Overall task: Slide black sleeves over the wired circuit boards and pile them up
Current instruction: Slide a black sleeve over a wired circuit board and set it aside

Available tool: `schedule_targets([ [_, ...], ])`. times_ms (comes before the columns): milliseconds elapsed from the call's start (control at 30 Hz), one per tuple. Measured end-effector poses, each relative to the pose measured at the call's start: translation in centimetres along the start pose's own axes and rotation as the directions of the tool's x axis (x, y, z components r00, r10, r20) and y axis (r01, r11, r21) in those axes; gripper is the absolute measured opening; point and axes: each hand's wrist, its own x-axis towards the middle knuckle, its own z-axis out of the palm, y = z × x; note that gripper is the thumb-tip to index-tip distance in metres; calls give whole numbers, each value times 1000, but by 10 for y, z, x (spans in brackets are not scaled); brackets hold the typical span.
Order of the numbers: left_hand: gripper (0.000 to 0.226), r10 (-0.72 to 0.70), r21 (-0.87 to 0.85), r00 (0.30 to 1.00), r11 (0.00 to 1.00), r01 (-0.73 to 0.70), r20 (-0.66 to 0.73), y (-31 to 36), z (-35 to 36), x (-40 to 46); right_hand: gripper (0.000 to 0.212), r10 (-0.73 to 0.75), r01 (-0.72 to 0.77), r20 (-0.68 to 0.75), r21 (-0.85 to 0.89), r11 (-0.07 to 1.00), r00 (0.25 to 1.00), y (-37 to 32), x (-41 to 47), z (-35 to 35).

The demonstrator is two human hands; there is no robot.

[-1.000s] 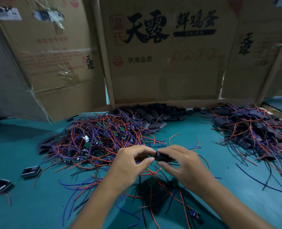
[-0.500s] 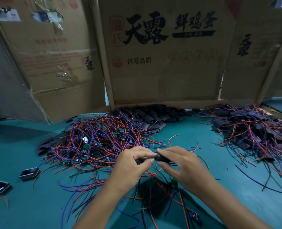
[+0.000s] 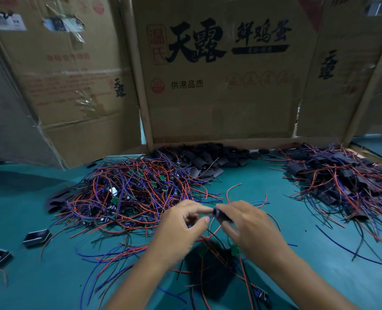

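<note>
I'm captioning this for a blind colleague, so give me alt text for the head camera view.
Two hands meet over a teal table: the right hand pinches a black sleeve, and the left hand curls at its open end. Behind the left hand is a tangle of bare wired boards, loose sleeves lie farther back, a sleeved pile lies at right, and cardboard boxes stand behind.

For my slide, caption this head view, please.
Right hand holds a black sleeve as the left hand feeds wires in.
</note>
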Motion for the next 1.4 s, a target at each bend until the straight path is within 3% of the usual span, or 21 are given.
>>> schedule_targets([
  [67,19,137,273,985,956,-105,-102,-3,-5,0,13,53,-53,3,-34,998,999,11,5,-11],
  [133,25,230,439,952,890,-122,-202,-8,-8,2,15,103,-100,23,-91,991,994,28,18,-26],
  [233,29,265,534,920,842,-75,-289,-19,-11,4,21,149,-141,12,-270,953,989,76,46,-52],
  [367,25,272,651,928,757,-45,-253,-37,-10,6,17,313,-287,-39,-516,807,949,159,81,-90],
  [533,18,270,718,923,696,10,-275,-54,-10,15,26,577,-521,-123,-609,598,807,231,101,-90],
  [600,17,271,735,922,678,20,-276,-59,-9,19,28,586,-498,-21,-553,668,810,234,116,-67],
  [700,13,253,734,935,679,11,-248,-65,-6,22,31,499,-375,246,-415,829,831,220,145,-16],
  [767,10,231,721,945,693,8,-232,-67,-4,22,38,465,-344,329,-363,866,822,211,160,20],
  [933,9,217,706,945,708,21,-245,-71,-3,23,56,536,-430,327,-345,835,779,206,177,83],
  [1067,9,218,708,946,706,16,-239,-72,-4,23,33,478,-319,260,-476,820,839,206,174,92],
  [1133,8,216,707,947,707,16,-237,-72,-5,23,22,482,-335,185,-509,793,857,198,168,85],
  [1233,10,234,716,945,698,1,-229,-66,-6,23,31,541,-488,98,-319,812,835,167,151,60],
  [1333,21,297,723,942,684,-94,-158,-55,-4,22,33,499,-523,159,193,830,852,107,117,32],
  [1400,36,323,687,939,709,-160,-115,-43,2,20,28,389,-455,237,474,754,890,57,83,19],
])
